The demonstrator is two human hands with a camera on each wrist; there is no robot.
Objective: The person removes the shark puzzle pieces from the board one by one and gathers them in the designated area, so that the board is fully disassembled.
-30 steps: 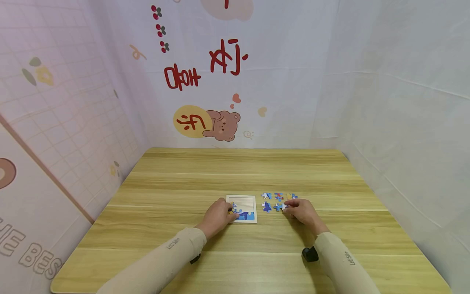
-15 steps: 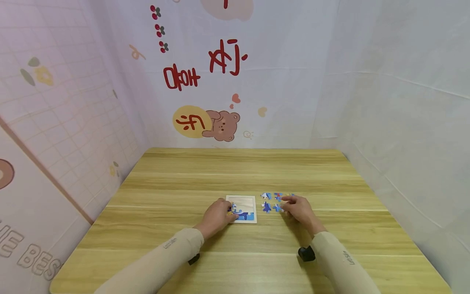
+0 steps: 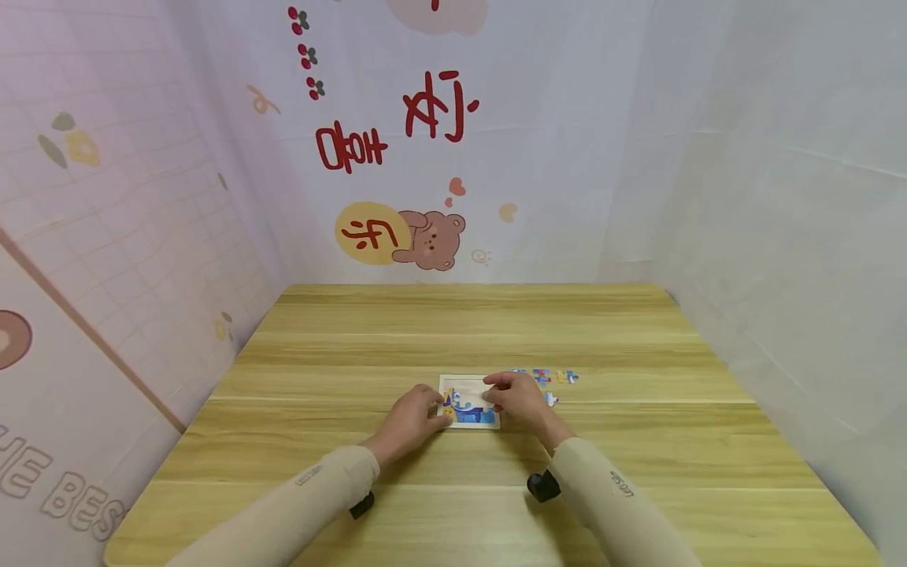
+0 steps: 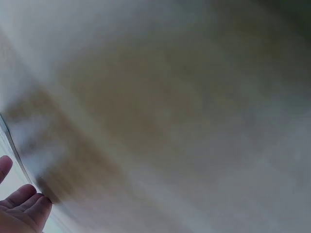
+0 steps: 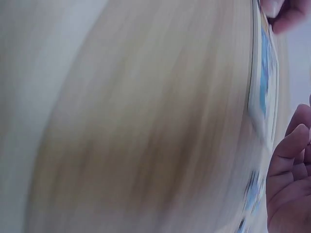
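A small pale puzzle tray (image 3: 469, 426) lies on the wooden table, with blue, purple and yellow pieces filling its lower and left parts. My left hand (image 3: 409, 415) holds the tray at its left side, thumb at the lower corner and forefinger higher up. My right hand (image 3: 519, 402) is over the tray's right edge, fingers bent and thumb near the forefinger; I cannot tell whether a piece is between them. In the right wrist view, that hand (image 5: 291, 179) is curled beside the tray (image 5: 265, 73). The left wrist view catches my left hand (image 4: 24, 211) at its lower corner.
Loose jigsaw pieces lie right of the tray: a red and blue one (image 3: 542, 376), a yellow and blue one (image 3: 567, 376), and a pale blue one (image 3: 551, 399) by the right hand. The hand partly covers others. A patterned white curtain (image 3: 553, 157) stands behind the table (image 3: 354, 339).
My right hand has moved left from the loose pieces to the tray's right edge. My left hand stays at the tray's left side, its thumb drawn back slightly, showing more yellow.
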